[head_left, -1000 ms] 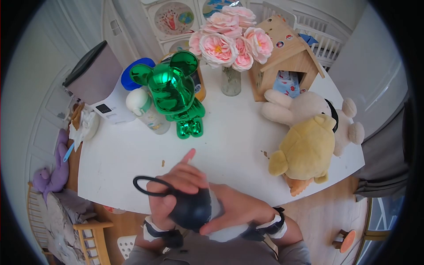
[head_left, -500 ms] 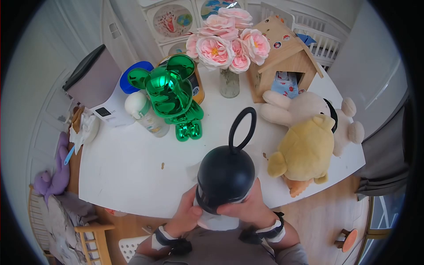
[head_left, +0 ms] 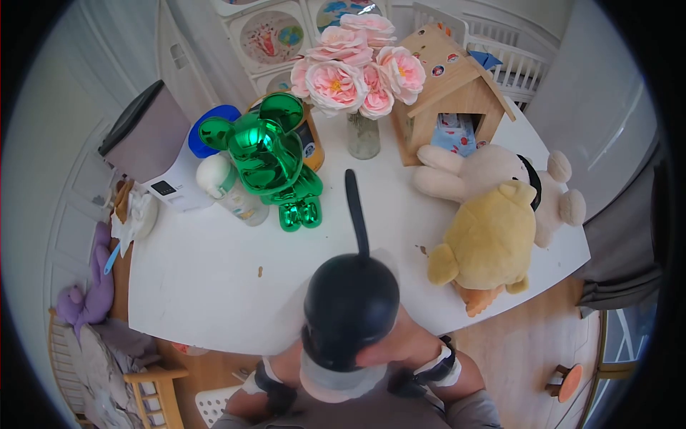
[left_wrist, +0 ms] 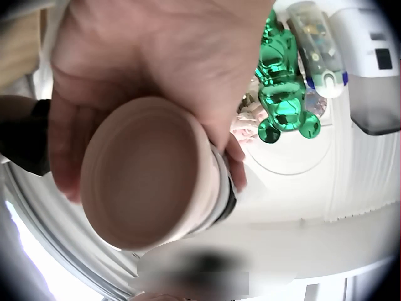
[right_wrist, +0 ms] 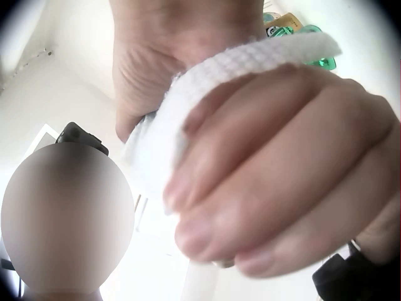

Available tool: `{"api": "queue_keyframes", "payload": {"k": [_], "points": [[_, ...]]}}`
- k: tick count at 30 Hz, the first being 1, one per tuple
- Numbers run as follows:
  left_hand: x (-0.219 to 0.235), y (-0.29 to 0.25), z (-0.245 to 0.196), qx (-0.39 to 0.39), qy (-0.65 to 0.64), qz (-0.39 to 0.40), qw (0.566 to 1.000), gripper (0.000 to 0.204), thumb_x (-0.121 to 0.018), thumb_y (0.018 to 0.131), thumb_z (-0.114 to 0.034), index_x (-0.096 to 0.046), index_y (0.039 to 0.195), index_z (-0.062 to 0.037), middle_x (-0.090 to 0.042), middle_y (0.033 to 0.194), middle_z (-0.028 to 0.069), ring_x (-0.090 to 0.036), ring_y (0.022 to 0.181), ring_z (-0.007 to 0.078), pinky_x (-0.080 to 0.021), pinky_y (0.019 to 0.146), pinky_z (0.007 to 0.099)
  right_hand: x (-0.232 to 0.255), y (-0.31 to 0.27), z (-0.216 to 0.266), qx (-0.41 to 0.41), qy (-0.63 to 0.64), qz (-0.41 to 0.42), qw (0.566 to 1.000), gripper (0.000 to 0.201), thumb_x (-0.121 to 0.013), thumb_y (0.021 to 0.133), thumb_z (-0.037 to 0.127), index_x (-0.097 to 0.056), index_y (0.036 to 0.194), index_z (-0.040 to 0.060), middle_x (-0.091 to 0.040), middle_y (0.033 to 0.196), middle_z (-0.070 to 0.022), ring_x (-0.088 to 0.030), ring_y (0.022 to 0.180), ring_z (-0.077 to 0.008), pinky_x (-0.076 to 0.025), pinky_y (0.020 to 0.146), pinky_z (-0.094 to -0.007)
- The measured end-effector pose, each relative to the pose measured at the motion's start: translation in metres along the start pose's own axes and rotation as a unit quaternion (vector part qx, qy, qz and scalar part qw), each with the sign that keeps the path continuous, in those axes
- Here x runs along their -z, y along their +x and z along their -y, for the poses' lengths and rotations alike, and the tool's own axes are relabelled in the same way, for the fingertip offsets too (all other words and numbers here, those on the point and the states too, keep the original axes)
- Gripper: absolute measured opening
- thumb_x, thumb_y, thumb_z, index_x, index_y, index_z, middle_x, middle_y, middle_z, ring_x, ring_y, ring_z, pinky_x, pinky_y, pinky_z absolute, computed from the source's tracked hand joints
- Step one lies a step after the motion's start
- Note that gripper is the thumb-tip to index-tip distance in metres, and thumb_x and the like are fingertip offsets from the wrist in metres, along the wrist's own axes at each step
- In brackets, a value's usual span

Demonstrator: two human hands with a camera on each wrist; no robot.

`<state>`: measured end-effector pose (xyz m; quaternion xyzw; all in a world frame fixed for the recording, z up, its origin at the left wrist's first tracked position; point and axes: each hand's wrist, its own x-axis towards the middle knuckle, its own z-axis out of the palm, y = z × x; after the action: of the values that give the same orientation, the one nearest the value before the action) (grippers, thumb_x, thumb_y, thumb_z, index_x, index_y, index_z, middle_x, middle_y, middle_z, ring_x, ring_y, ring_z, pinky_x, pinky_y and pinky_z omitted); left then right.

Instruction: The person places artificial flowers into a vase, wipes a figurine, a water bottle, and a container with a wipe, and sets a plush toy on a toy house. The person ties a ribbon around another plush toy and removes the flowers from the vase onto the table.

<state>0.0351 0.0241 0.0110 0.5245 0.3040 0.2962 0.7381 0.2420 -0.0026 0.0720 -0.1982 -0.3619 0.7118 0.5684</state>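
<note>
Both hands hold a cup point(head_left: 332, 384) near the person's body, its round black lid point(head_left: 350, 307) uppermost and the loop handle point(head_left: 356, 214) standing up, seen edge-on. My left hand point(head_left: 287, 363) grips the cup's left side; in the left wrist view its fingers curl round the body behind the pale pink base point(left_wrist: 141, 179). From the right, my right hand point(head_left: 400, 339) holds it, thumb against the lid's lower edge. A white textured cloth or tissue point(right_wrist: 232, 69) lies between the hands in the right wrist view, where the cup is largely hidden.
On the white table point(head_left: 214, 286) stand a shiny green bear figure point(head_left: 268, 157), a bottle point(head_left: 232, 189), a grey-and-white appliance point(head_left: 153, 136), a flower vase point(head_left: 363, 136) and a wooden house point(head_left: 436, 93). Yellow point(head_left: 489, 236) and cream point(head_left: 479, 171) plush toys lie at the right.
The cup has gone from tilted, with its handle leftward, to handle-up, and the loop has since turned edge-on. My left hand has shifted from the lid to the cup's side.
</note>
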Motion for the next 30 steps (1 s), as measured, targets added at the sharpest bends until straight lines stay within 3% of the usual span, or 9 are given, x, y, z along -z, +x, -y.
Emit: {"api": "queue_keyframes", "payload": {"k": [3,4,10,14,17,20,26,28,30], "points": [[0.004,0.001,0.003,-0.004,0.055,-0.017,0.998,0.056,-0.037,0.103,-0.043,-0.049,0.136,-0.0004,-0.06,0.132,0.0138,-0.059,0.12,0.0251,-0.047,0.103,0.0399,0.0,0.005,0.003,0.085,-0.081,-0.068,0.991,0.06,-0.086,0.072,0.013,-0.058,0.123,0.0006,-0.067,0.109,-0.0062,-0.063,0.1,-0.0148,-0.048,0.092,-0.0308],[-0.007,0.01,-0.013,0.06,-0.231,-0.054,0.97,0.056,-0.051,0.1,-0.042,-0.044,0.137,0.0011,-0.054,0.135,0.0116,-0.05,0.126,0.02,-0.039,0.108,0.0367,0.002,0.007,0.002,0.134,-0.152,-0.074,0.976,0.05,-0.084,0.074,0.011,-0.061,0.118,0.0008,-0.068,0.106,-0.0058,-0.063,0.096,-0.0138,-0.05,0.089,-0.03],[-0.025,0.018,-0.02,-0.062,0.062,-0.089,0.992,0.084,-0.049,0.09,-0.072,-0.046,0.129,0.0016,-0.056,0.124,0.0102,-0.051,0.121,0.016,-0.039,0.104,0.0318,-0.004,0.012,-0.006,0.131,-0.179,-0.154,0.963,0.042,-0.082,0.078,0.008,-0.061,0.114,0.0006,-0.069,0.102,-0.0047,-0.064,0.093,-0.0127,-0.051,0.084,-0.0295],[-0.019,0.016,-0.026,-0.049,0.022,-0.046,0.997,0.077,-0.043,0.097,-0.065,-0.046,0.134,0.002,-0.058,0.127,0.012,-0.055,0.12,0.0188,-0.041,0.103,0.0334,0.0,0.011,-0.011,0.133,-0.131,-0.127,0.974,0.045,-0.082,0.078,0.007,-0.06,0.117,0.0008,-0.068,0.107,-0.0051,-0.063,0.097,-0.0132,-0.05,0.087,-0.0302],[-0.016,0.012,-0.026,0.048,-0.13,-0.047,0.989,0.067,-0.036,0.103,-0.054,-0.045,0.139,0.0018,-0.058,0.132,0.0137,-0.057,0.12,0.0217,-0.043,0.104,0.0354,0.0,0.009,-0.009,0.127,-0.106,-0.095,0.982,0.049,-0.082,0.078,0.007,-0.059,0.12,0.0009,-0.066,0.111,-0.0056,-0.062,0.102,-0.0136,-0.049,0.091,-0.0312],[-0.012,0.014,-0.029,0.034,-0.243,0.048,0.968,0.059,-0.031,0.106,-0.045,-0.044,0.142,0.0005,-0.056,0.137,0.014,-0.057,0.122,0.0226,-0.043,0.106,0.0368,-0.001,0.008,-0.005,0.12,-0.102,-0.085,0.984,0.051,-0.082,0.077,0.007,-0.059,0.122,0.001,-0.066,0.113,-0.0057,-0.061,0.104,-0.0141,-0.047,0.094,-0.0318],[-0.008,0.006,-0.018,0.034,-0.179,0.008,0.983,0.051,-0.036,0.106,-0.037,-0.046,0.141,-0.0021,-0.058,0.133,0.0115,-0.055,0.123,0.0201,-0.042,0.107,0.0357,-0.002,0.009,-0.001,0.089,-0.053,-0.029,0.994,0.055,-0.083,0.075,0.007,-0.057,0.124,0.0015,-0.065,0.114,-0.0053,-0.06,0.105,-0.014,-0.047,0.094,-0.031],[-0.015,0.006,-0.023,-0.038,0.078,-0.005,0.996,0.048,-0.037,0.106,-0.035,-0.047,0.139,-0.0023,-0.058,0.133,0.0099,-0.055,0.122,0.0197,-0.042,0.105,0.0356,-0.001,0.009,0.003,0.081,-0.074,-0.03,0.994,0.056,-0.083,0.075,0.007,-0.057,0.125,0.0019,-0.065,0.114,-0.0041,-0.06,0.105,-0.0132,-0.046,0.095,-0.0308],[-0.003,0.022,-0.024,-0.015,0.121,0.007,0.993,0.048,-0.038,0.106,-0.036,-0.045,0.14,-0.0027,-0.056,0.134,0.01,-0.053,0.123,0.0199,-0.041,0.105,0.0358,0.002,0.009,0.005,0.072,-0.094,-0.029,0.993,0.057,-0.084,0.075,0.008,-0.057,0.125,0.0024,-0.065,0.113,-0.0029,-0.059,0.105,-0.0124,-0.046,0.095,-0.0306]]}}
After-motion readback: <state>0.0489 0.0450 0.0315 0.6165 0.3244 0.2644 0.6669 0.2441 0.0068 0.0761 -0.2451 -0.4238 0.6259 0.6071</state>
